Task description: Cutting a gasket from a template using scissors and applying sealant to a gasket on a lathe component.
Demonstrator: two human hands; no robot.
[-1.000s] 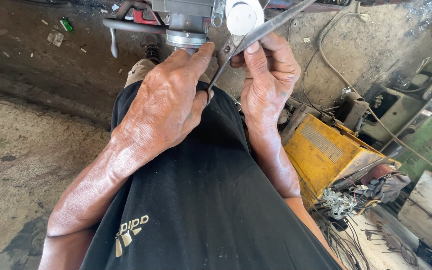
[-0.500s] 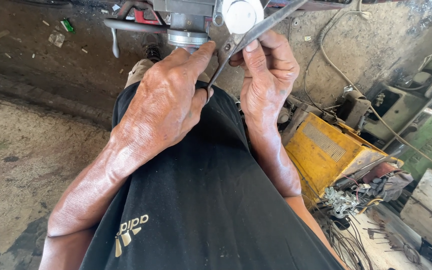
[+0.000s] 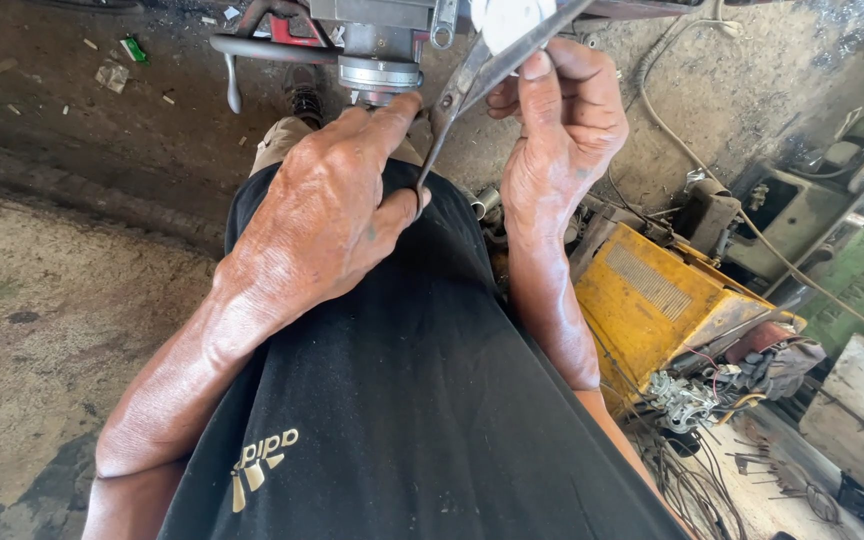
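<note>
My left hand grips the lower end of a long, thin metal tool, thumb pressed against its tip. My right hand wraps around the same tool higher up, thumb laid along it. The tool slants up to the right toward a white round part at the top edge. Just behind my left fingertips sits a grey metal machine with a cylindrical collar and a curved lever. A spanner hangs beside it. My black shirt fills the lower middle of the view.
A yellow metal box stands at the right, with tangled wires and small parts below it. Grey and green machine housings lie farther right. A cable snakes across the dirty concrete floor. Small scraps lie at the upper left.
Both hands hold the same grip on the tool. The view has shifted slightly, with the white part and the machine now a little closer to the top edge.
</note>
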